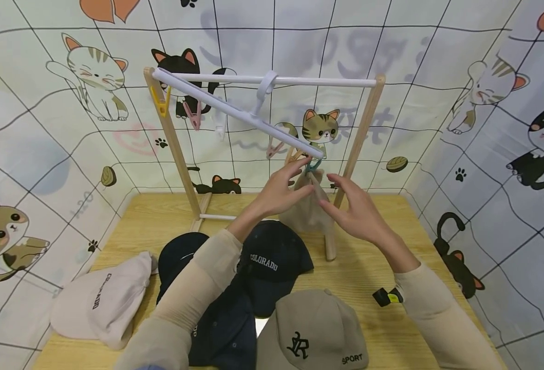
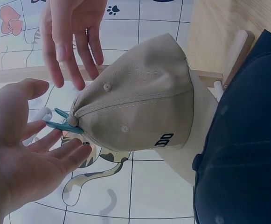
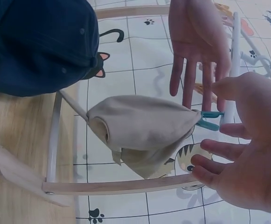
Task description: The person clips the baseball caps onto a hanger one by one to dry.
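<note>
A beige cap (image 1: 310, 213) hangs crown-up from a teal clothespin (image 2: 63, 126) at the low right end of a tilted white hanger (image 1: 225, 107). The clothespin bites the cap's top by its button, and the brim points down. My left hand (image 1: 283, 190) is just left of the clothespin, fingers spread and relaxed, fingertips close to it. To the right, my right hand (image 1: 357, 210) is held beside the cap with loose fingers. Both wrist views show the two palms facing the clothespin from either side, gripping nothing.
The hanger hooks over the white bar of a wooden rack (image 1: 366, 128). Yellow (image 1: 161, 103), pink (image 1: 193, 114) and orange clothespins hang along it. On the table lie a pale cap (image 1: 100, 303), dark caps (image 1: 272, 252) and a tan cap (image 1: 318, 324). A small black item (image 1: 382, 297) lies near the right sleeve.
</note>
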Tool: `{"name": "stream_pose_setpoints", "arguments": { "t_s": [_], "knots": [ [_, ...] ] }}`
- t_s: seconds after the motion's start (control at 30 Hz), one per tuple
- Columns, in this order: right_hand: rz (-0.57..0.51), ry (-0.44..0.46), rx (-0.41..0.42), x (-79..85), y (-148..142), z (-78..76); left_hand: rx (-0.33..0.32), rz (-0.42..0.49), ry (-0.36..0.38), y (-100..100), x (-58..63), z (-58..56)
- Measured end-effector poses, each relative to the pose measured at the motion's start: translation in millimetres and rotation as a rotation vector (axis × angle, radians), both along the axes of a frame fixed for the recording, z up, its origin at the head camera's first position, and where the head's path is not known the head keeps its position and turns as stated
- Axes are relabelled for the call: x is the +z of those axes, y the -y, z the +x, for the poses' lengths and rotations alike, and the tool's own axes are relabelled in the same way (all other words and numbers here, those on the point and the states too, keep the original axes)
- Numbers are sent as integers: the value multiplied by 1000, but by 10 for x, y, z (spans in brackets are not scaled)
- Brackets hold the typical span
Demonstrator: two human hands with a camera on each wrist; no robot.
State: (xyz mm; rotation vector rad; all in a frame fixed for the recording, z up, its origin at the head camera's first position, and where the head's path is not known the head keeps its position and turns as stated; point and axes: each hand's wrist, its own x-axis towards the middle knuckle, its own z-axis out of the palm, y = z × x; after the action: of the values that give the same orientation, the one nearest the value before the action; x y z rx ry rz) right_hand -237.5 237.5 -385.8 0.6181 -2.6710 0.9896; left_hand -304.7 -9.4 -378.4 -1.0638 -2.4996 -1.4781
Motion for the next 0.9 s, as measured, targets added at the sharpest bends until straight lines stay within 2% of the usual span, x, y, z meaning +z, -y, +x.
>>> {"name": "stream_pose_setpoints", "arguments": {
  "t_s": [0.3,0.5,0.77,0.9],
  "knots": [
    [-7,22,37,-58,-16,112,15,-53,4,142,-85,95],
    [-18,25,52,-10,-29,212,-2,-102,-3,202,-148,228],
    [-46,-40,69,29,-94,323,-91,-176,-77,246,-273,501],
    [-63,-62,89,-12,-144,405,-185,-231,-34,228,-381,682]
  ]
}}
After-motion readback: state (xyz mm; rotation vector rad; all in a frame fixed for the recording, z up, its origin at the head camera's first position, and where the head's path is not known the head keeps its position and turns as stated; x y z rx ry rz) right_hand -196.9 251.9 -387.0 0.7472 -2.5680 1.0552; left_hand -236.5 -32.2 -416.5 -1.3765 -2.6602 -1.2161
